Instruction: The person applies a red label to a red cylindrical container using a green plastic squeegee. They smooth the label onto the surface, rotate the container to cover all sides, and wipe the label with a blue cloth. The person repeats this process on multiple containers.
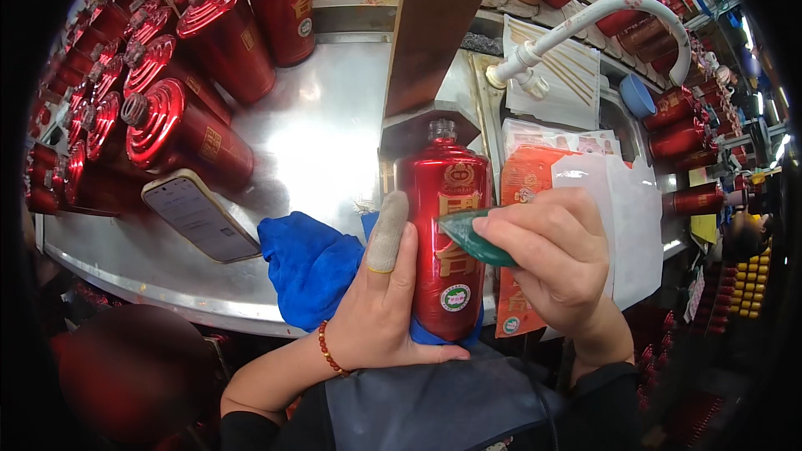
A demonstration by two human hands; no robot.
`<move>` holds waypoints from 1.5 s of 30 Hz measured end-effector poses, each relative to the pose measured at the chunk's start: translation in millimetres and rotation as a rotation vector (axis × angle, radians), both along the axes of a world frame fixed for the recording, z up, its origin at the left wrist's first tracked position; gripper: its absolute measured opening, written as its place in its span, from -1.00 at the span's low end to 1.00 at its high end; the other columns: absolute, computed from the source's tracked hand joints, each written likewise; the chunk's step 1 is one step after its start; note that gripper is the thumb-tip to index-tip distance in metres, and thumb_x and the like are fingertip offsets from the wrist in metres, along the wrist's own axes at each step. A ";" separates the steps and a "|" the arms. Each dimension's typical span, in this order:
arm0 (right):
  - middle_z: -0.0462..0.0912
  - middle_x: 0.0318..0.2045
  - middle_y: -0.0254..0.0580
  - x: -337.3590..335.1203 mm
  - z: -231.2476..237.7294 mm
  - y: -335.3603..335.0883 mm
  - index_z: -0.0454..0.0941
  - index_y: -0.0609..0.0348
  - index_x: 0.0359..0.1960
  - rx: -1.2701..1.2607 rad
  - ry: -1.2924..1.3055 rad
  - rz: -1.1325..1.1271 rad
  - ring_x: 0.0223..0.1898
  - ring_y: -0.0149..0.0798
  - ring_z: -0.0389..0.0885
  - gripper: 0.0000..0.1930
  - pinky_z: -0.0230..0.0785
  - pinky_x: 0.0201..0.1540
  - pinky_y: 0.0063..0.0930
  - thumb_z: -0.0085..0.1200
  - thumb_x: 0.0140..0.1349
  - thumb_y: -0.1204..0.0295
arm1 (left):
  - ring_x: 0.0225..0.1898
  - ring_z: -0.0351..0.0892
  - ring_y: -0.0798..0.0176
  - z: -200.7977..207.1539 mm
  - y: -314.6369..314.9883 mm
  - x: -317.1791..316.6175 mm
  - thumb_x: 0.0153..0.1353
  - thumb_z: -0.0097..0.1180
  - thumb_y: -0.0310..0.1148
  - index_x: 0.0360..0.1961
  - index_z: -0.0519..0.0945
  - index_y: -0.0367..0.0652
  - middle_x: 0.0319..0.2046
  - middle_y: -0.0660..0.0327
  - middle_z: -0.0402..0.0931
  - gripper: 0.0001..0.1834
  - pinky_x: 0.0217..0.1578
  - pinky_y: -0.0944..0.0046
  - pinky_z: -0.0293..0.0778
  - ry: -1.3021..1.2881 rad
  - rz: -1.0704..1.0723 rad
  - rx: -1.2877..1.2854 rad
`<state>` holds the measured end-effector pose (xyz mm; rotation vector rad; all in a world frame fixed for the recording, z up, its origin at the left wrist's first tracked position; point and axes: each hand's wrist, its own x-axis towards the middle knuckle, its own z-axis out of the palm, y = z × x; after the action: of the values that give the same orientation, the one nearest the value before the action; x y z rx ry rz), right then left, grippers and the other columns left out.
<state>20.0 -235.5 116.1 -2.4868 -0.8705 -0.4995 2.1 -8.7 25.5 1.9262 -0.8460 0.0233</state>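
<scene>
A shiny red glass bottle (418, 284) with gold lettering and a round green-and-white sticker lies tilted before me, its clear threaded neck pointing away. My left hand (380, 309) steadies it from the left side and the base, fingers stretched along it; one finger wears a grey-beige finger cot (388, 234). Pinched in my right hand (555, 250) is a flat green scraper (484, 246) with a pointed end, its edge against the gold lettering on the bottle's front. A blue cloth (309, 263) lies bunched beside my left wrist, and some blue cloth shows under the bottle's base.
Several red bottles (225, 42) stand crowded at the left of the metal table (334, 92). A phone (200, 213) leans against one. Right of my bottle lie orange printed sheets (518, 284) and white backing paper (622, 225). A white tap (585, 17) arches over wooden sticks; a brown upright board (426, 25) stands ahead.
</scene>
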 end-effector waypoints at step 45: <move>0.64 -0.41 -0.22 25.3 23.9 -10.7 0.73 0.18 -0.19 -0.007 0.134 -0.068 -0.37 -0.14 0.52 -0.71 0.36 -0.32 -0.30 0.41 -0.01 0.60 | 0.50 0.15 -0.51 -14.5 -3.6 -0.2 -0.05 0.62 0.01 0.47 0.13 -0.59 0.46 -0.51 0.06 0.29 0.40 -0.19 0.31 -0.126 0.086 -0.056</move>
<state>45.2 -246.2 140.0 -2.5300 -0.7389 -0.3475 1.9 -12.3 11.0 1.9230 -0.8368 0.2200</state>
